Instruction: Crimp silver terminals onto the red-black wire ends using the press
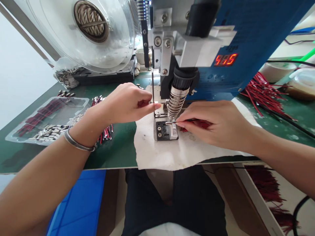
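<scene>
My right hand [211,124] pinches a thin dark wire between thumb and forefinger. Its end reaches a small silvery metal part [169,123] on the black fixture block [162,133], right under the coil-wrapped tip [177,98] of a soldering machine. My left hand [133,101] is closed, thumb and forefinger together beside the machine's thin vertical rod [153,88]; whatever lies between those fingers is too small to tell. Red wires [204,124] lie partly hidden behind my right hand. A white cloth [157,154] is spread beneath the fixture.
To the left, a clear plastic tray [14,137] holds small metal parts and red wires. Wire bundles [107,134] lie beside my left forearm. The blue machine housing [221,85] with a red display rises ahead. More red wires [263,93] and a lidded tub [302,83] stand right.
</scene>
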`<state>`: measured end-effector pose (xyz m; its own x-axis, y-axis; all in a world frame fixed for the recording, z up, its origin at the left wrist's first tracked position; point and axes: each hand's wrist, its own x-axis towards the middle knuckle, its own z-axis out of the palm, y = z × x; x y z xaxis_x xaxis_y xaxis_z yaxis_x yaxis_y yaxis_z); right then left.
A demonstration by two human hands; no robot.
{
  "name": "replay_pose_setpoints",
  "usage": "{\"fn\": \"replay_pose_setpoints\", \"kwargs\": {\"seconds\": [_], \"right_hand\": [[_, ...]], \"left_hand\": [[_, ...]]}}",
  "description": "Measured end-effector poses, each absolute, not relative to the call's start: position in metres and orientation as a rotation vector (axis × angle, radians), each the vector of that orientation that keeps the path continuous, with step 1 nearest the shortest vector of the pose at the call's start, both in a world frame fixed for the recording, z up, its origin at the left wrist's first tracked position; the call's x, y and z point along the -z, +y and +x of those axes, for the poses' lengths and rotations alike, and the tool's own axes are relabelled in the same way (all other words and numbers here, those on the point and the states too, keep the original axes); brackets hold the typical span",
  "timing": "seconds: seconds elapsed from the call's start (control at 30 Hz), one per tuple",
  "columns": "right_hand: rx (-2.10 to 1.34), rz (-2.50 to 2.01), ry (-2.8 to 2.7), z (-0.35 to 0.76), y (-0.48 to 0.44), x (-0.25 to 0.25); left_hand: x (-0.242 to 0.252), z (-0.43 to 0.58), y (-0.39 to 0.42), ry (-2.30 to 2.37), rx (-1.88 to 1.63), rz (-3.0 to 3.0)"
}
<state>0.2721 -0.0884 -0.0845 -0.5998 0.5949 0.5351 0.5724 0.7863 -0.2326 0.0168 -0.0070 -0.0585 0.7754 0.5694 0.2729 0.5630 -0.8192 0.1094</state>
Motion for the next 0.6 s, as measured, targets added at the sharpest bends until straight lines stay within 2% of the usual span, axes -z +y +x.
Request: {"fn": "replay_pose_setpoints", "kwargs": {"seconds": [0.6], "right_hand": [[-0.038, -0.890, -2.331, 0.2709, -0.0923, 0.0812]], "left_hand": [[0.0584, 0.0161, -0.0057, 0.910, -0.471, 2.959]]}}
